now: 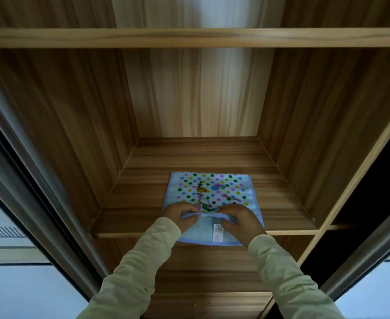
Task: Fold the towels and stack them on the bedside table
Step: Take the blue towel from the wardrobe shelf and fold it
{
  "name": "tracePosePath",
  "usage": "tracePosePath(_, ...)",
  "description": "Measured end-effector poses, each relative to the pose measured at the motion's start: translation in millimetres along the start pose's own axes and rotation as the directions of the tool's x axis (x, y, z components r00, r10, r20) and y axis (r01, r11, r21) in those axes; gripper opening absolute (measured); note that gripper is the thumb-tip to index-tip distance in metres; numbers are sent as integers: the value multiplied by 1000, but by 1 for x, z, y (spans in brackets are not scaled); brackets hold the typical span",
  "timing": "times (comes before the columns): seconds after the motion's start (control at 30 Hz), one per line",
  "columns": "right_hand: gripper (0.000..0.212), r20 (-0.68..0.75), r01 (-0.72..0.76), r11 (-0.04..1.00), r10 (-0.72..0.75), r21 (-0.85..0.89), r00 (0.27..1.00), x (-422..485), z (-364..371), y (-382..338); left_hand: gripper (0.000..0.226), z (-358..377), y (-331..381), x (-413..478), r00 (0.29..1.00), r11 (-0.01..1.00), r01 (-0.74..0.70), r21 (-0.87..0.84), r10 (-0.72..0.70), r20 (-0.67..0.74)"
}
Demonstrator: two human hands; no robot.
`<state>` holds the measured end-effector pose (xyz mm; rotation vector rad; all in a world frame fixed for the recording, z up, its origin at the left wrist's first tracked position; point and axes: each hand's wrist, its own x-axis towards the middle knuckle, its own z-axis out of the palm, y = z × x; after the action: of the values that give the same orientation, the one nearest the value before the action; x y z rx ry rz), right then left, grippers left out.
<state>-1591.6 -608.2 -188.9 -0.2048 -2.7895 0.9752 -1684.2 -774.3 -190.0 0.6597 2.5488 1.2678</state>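
A small light-blue towel point(212, 192) with coloured polka dots and a cartoon print lies flat on a wooden shelf point(143, 171) inside an open wardrobe. Its near part is turned over, showing a plain underside with a white label point(217, 232), and hangs slightly past the shelf's front edge. My left hand point(180, 215) pinches the folded edge at the left. My right hand point(240, 219) pinches the same edge at the right. Both arms wear pale green sleeves.
Wooden side walls point(79, 125) close in the shelf left and right, with another shelf board point(189, 38) above. A sliding door frame point(28, 180) runs down the left, a dark one point(373, 249) down the right. A drawer front point(198, 303) sits below.
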Motion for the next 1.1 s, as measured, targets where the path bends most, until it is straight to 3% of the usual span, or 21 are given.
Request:
tracePosePath(0.1,27,-52,2,1000,-2,12,999,-5,-6,-4,14,-1,5,-4,998,998,-68,-1,68,13)
tracePosePath(0.23,23,162,-77,997,73,16,984,-8,-1,-5,20,7,-5,-13,979,987,-122,103,102,178)
tracePosePath(0.37,27,145,-141,990,140,-4,980,-7,2,-5,77,11,-13,-14,938,851,-251,462,95,334)
tracePosePath(0.5,37,200,-132,989,143,-67,969,-3,3,-6,53,10,-12,-10,938,786,-286,548,112,329)
tracePosePath(0.63,38,241,-75,975,126,-209,962,8,1,-6,52,6,-8,0,914,775,-288,562,48,403)
tracePosePath(0.83,48,279,-64,960,143,-274,950,27,2,0,47,2,-5,24,904,787,-243,567,-28,427)
tracePosePath(1.0,52,248,-50,952,129,-301,960,46,0,9,43,7,-2,50,934,824,-179,537,-29,355)
tracePosePath(1.1,43,106,-89,946,128,-313,986,52,-4,14,40,8,2,58,956,855,-137,500,-17,292)
